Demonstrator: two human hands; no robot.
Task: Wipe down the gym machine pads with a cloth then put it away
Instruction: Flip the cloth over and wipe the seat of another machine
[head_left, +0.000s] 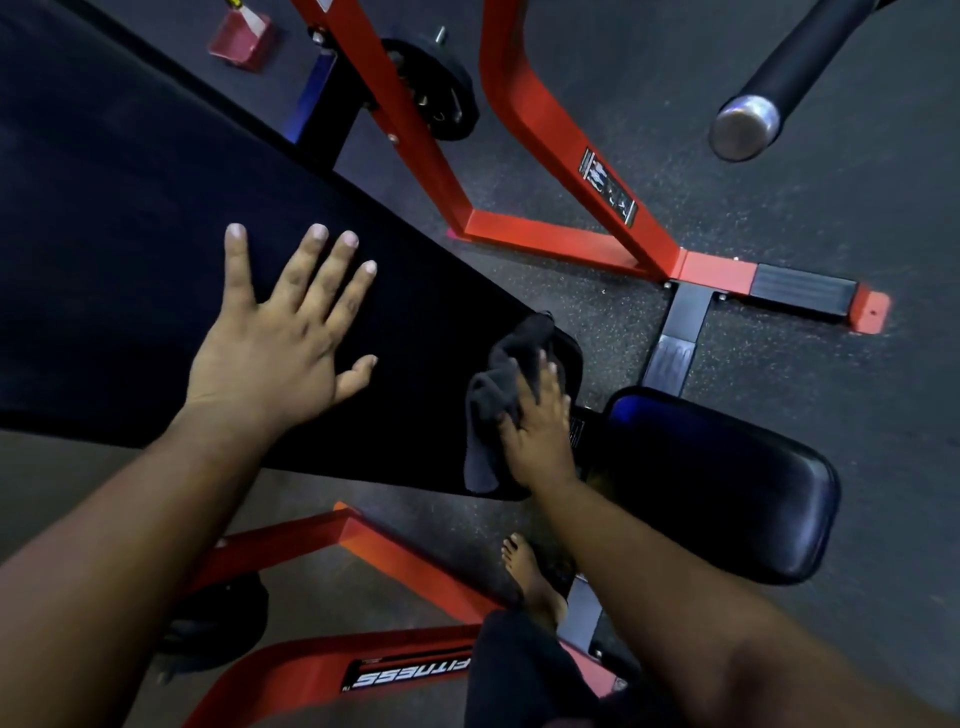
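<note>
- Your left hand (270, 343) lies flat on the long black padded backrest (130, 234), fingers spread and straight, holding nothing. Keep it there as a brace while the other hand works.
- Your right hand (535, 421) grips the dark grey crumpled cloth (493, 410), fingers curled over it at the narrow lower end of the backrest, just to the right of your left hand.
- The cloth is bunched, with a loose tail hanging off the pad's near edge. By my judgement you would cover more surface if you flattened it under your palm rather than pushing a wad.
- Wipe in long overlapping strokes from your right hand toward your left, then lift the left hand and do the patch under it.
- Work the pad's rounded end and side edges, where the cloth sits now; these are easy to skip.
- The glossy black seat pad (727, 483) sits just right of your right hand, apart from the backrest. It likely needs wiping next.
- Mind the red steel frame (545, 171) beyond your hands and the black foam-covered bar with a metal end cap (779, 88) farther right.
- No place to put the cloth away is visible here.
</note>
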